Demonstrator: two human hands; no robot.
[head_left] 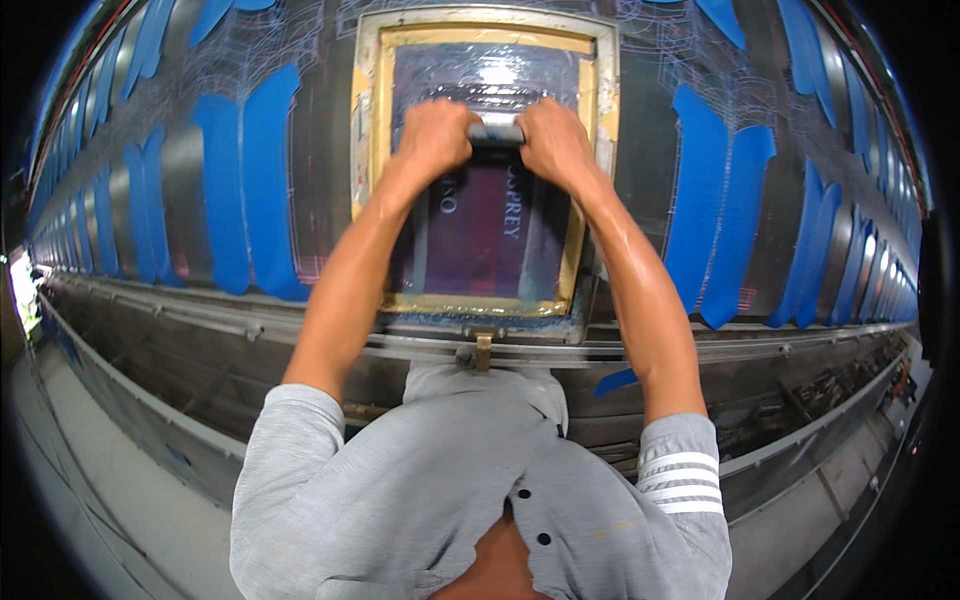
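Observation:
A screen-printing frame (606,110) lies flat on the long table in front of me, its inner border taped yellow. Across its mesh (490,255), dark purple with pale lettering, stands a squeegee (497,132) with a grey handle. My left hand (436,132) is closed around the handle's left part, and my right hand (556,142) grips its right part. Both arms reach forward, knuckles up. Shiny wet-looking film or ink (495,72) covers the mesh beyond the squeegee. The squeegee's lower edge is mostly hidden under the handle and my hands.
Blue fabric-like pieces (265,190) lie in pairs along the dark table, with more blue pieces (705,200) on the right. A metal rail (420,352) runs along the near edge, with a brass-coloured stop (484,352) at the frame. Below it is a trough (790,400).

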